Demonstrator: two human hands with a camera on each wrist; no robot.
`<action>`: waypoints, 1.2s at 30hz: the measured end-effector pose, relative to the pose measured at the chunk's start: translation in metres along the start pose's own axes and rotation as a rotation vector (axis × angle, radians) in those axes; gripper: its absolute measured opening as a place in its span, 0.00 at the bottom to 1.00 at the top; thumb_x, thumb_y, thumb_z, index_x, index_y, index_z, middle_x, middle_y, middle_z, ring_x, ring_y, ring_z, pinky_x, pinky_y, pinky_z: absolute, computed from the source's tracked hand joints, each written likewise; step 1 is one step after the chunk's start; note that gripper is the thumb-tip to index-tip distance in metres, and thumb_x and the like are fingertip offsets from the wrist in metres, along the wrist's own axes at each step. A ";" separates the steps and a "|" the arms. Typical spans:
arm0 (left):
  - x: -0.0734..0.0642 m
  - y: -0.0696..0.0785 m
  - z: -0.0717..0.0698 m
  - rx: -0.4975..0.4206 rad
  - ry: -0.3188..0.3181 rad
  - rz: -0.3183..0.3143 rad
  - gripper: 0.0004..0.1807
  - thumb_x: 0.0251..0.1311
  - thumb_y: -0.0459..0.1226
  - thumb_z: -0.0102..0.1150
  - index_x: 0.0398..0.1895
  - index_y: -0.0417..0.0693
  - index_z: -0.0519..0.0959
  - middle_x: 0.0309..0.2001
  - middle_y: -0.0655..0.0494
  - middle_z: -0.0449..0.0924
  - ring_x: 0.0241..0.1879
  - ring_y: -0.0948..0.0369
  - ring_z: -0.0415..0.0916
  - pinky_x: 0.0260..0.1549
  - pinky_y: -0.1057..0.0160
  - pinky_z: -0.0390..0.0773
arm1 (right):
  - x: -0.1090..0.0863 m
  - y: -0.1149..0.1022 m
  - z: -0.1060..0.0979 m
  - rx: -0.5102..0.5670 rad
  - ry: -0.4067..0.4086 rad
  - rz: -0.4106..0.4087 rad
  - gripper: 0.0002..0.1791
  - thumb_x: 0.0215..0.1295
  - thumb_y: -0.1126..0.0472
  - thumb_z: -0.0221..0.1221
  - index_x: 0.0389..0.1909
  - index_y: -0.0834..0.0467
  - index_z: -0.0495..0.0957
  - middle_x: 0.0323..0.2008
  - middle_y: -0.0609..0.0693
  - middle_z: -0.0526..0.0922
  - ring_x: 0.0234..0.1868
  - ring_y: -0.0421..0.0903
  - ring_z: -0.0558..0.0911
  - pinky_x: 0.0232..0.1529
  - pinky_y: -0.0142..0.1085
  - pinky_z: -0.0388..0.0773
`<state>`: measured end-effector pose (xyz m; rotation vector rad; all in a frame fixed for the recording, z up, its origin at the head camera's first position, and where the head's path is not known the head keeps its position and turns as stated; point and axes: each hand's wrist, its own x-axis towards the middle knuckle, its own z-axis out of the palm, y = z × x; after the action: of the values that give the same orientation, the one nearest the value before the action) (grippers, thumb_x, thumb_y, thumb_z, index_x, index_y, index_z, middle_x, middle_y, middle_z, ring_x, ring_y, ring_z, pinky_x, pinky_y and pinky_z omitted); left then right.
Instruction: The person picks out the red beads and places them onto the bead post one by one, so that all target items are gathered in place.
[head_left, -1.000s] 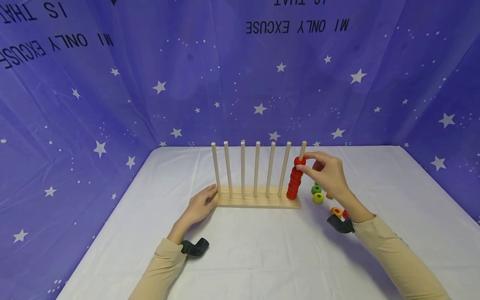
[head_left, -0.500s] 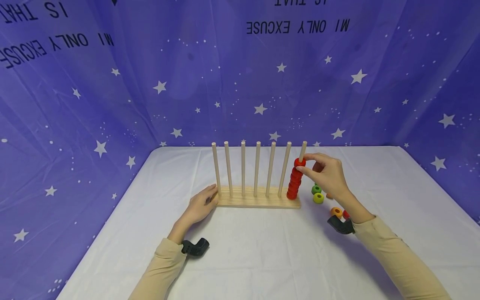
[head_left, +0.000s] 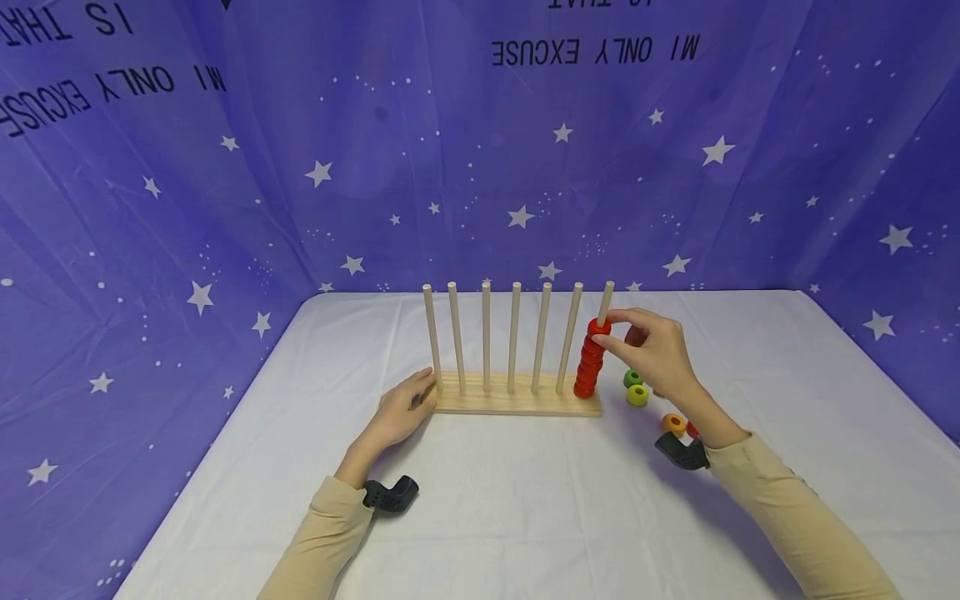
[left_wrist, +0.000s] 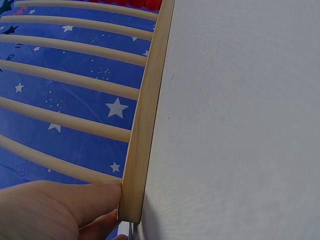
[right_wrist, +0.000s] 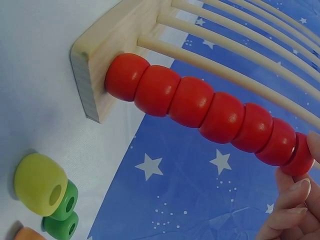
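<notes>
A wooden base (head_left: 517, 405) carries a row of upright pegs (head_left: 513, 337). Red beads (head_left: 588, 371) are stacked on the rightmost peg, touching one another in the right wrist view. My right hand (head_left: 658, 350) pinches the topmost red bead (right_wrist: 298, 159) between thumb and fingers, with the peg running through it. At the base's left end, my left hand (head_left: 401, 408) holds the wood; its thumb (left_wrist: 95, 197) lies against the face beside the last peg. Part of the left fingers is hidden behind the base end.
Right of the base lie loose beads on the white cloth (head_left: 510, 517): a yellow bead (head_left: 637, 396), green beads (right_wrist: 66, 200), an orange bead (head_left: 672, 425) and a red one (head_left: 693, 428) partly behind the right wrist. A purple star-patterned curtain (head_left: 450, 150) surrounds the table.
The top red bead has slid slightly down the rightmost peg onto the stack, with my right hand lowering along with it. My left hand has stayed in place.
</notes>
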<state>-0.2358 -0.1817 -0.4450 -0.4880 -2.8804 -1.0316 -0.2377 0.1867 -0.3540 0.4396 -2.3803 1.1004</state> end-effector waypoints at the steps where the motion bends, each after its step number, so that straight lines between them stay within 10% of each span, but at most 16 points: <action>1: 0.000 0.000 0.000 0.000 -0.001 0.000 0.26 0.62 0.34 0.52 0.64 0.34 0.66 0.68 0.39 0.63 0.68 0.42 0.59 0.67 0.44 0.61 | 0.000 0.000 0.000 -0.001 -0.002 0.004 0.16 0.50 0.61 0.69 0.42 0.58 0.83 0.23 0.48 0.76 0.14 0.37 0.65 0.12 0.28 0.62; 36: -0.001 -0.001 0.000 -0.003 0.014 0.008 0.26 0.63 0.35 0.52 0.64 0.34 0.66 0.67 0.38 0.63 0.68 0.41 0.60 0.66 0.43 0.62 | -0.006 0.008 -0.008 -0.060 -0.115 0.113 0.17 0.54 0.55 0.67 0.44 0.56 0.82 0.24 0.52 0.78 0.14 0.38 0.65 0.11 0.29 0.61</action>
<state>-0.2347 -0.1823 -0.4459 -0.4897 -2.8630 -1.0346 -0.2345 0.1986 -0.3580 0.3602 -2.5598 1.0754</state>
